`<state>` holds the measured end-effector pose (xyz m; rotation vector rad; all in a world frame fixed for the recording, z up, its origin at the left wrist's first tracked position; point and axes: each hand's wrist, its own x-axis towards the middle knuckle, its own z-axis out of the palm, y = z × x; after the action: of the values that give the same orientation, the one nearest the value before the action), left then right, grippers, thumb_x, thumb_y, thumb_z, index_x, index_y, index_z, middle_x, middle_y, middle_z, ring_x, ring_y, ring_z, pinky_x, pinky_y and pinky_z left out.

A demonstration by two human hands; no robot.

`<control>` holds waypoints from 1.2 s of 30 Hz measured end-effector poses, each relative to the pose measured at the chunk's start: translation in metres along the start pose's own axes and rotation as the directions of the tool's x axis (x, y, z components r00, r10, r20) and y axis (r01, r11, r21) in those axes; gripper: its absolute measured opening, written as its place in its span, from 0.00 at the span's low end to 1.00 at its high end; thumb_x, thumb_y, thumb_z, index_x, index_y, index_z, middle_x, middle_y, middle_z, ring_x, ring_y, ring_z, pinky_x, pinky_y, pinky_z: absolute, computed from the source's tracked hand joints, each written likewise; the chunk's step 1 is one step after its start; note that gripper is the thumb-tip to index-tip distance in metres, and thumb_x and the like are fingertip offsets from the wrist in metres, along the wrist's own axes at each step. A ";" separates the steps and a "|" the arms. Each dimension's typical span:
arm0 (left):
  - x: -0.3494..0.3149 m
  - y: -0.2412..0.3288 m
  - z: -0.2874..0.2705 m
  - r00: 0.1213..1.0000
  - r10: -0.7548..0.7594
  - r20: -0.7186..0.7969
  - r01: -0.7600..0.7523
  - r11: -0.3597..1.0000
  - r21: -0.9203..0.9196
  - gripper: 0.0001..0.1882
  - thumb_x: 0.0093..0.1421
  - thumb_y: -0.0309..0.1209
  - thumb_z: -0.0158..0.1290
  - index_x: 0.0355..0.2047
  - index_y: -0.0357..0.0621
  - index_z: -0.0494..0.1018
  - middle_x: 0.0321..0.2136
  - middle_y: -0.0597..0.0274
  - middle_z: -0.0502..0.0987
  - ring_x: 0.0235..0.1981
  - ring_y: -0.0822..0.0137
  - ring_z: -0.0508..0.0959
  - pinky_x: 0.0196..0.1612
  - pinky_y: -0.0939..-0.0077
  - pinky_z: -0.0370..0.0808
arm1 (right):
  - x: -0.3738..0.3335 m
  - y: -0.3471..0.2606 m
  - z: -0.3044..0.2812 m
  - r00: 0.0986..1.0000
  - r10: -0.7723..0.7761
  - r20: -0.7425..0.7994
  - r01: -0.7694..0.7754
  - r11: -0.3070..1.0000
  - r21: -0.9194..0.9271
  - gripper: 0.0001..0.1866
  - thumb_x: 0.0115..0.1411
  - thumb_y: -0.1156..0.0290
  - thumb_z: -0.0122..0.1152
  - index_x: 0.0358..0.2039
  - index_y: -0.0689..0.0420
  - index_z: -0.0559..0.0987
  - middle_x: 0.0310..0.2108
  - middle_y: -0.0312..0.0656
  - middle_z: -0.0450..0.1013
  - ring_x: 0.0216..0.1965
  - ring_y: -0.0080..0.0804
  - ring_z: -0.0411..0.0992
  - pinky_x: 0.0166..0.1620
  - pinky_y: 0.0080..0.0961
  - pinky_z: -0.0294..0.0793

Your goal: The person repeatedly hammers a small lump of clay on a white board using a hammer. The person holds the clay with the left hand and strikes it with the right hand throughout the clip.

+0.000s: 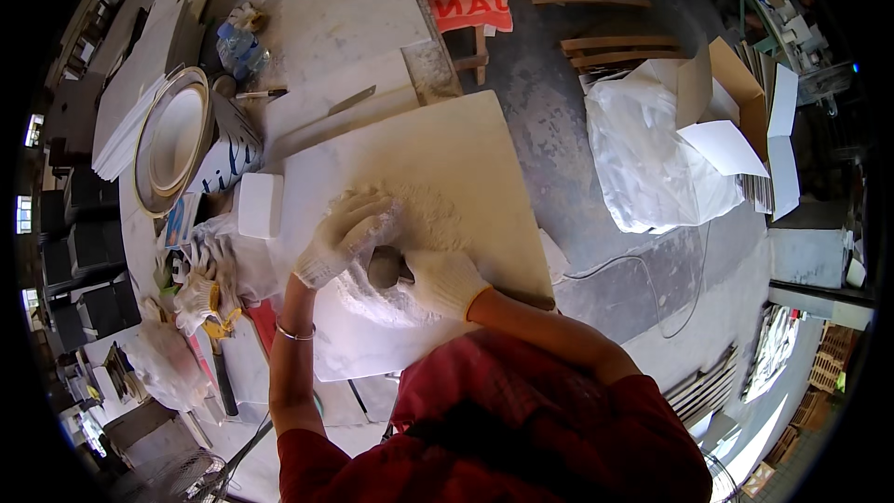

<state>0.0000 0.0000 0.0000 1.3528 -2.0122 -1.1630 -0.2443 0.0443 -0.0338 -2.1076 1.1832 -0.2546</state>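
Observation:
Both my hands wear white knitted gloves and work close together over a pale flat slab (466, 149) dusted with white powder. My right hand (449, 281) is closed at the side of a dark, round-ended tool (384, 267), whose kind I cannot make out. To the left of it, my left hand (346, 233) curls its fingers over something whitish that is mostly hidden by the glove and blurred dust. Loose white powder (433, 214) lies heaped beyond the hands, and more covers the slab below them.
Left of the slab stand a white block (260, 206) and a large bucket (233, 144) with a round rim. Spare gloves (200, 293) lie nearer me. A plastic bottle (240, 51) is farther back. On the right floor are a plastic-wrapped bundle (643, 158), an opened carton (736, 84) and a cable (652, 289).

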 end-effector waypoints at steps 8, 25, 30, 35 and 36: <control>-0.047 -0.003 -0.017 0.928 -0.144 -0.345 0.063 0.970 -0.233 0.28 0.78 0.42 0.45 0.65 0.31 0.72 0.65 0.45 0.74 0.69 0.55 0.70 0.72 0.63 0.62 | 0.001 -0.004 -0.001 1.000 0.020 -0.002 -0.020 0.999 -0.045 0.16 0.63 0.53 0.63 0.36 0.54 0.83 0.29 0.51 0.81 0.31 0.55 0.81 0.34 0.53 0.79; -0.073 0.009 0.028 0.844 -0.124 -0.522 0.071 0.990 -0.120 0.33 0.78 0.50 0.41 0.69 0.32 0.67 0.68 0.42 0.69 0.73 0.48 0.65 0.75 0.58 0.56 | 0.003 -0.011 -0.014 0.997 0.035 0.071 -0.033 0.999 -0.033 0.23 0.58 0.47 0.69 0.35 0.58 0.83 0.30 0.54 0.81 0.34 0.58 0.81 0.37 0.51 0.80; -0.063 0.006 0.060 0.900 0.075 -0.429 0.071 0.946 0.315 0.26 0.78 0.44 0.41 0.64 0.38 0.73 0.65 0.48 0.74 0.71 0.46 0.67 0.75 0.47 0.55 | 0.001 -0.010 -0.024 0.991 0.042 0.129 -0.045 0.999 0.020 0.26 0.58 0.47 0.70 0.41 0.61 0.83 0.34 0.58 0.81 0.39 0.57 0.81 0.43 0.47 0.80; -0.089 0.028 0.056 0.822 -0.108 -0.559 -0.014 0.977 -0.211 0.28 0.79 0.47 0.40 0.62 0.37 0.75 0.61 0.46 0.78 0.70 0.47 0.69 0.77 0.50 0.53 | -0.001 -0.004 -0.038 0.991 0.075 0.113 -0.097 0.974 0.207 0.26 0.59 0.51 0.69 0.48 0.59 0.80 0.38 0.57 0.81 0.42 0.58 0.79 0.45 0.47 0.78; -0.097 0.030 0.056 0.769 -0.166 -0.617 -0.014 0.961 -0.276 0.29 0.79 0.47 0.40 0.62 0.37 0.76 0.61 0.46 0.77 0.70 0.47 0.69 0.77 0.50 0.53 | 0.002 -0.007 -0.038 0.990 0.113 0.080 -0.133 0.935 0.328 0.25 0.59 0.53 0.69 0.47 0.60 0.80 0.37 0.55 0.81 0.39 0.57 0.79 0.44 0.46 0.77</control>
<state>-0.0170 0.1146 0.0032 1.4454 -1.2733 -0.8053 -0.2563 0.0265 -0.0015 -1.7296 1.1432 -0.3077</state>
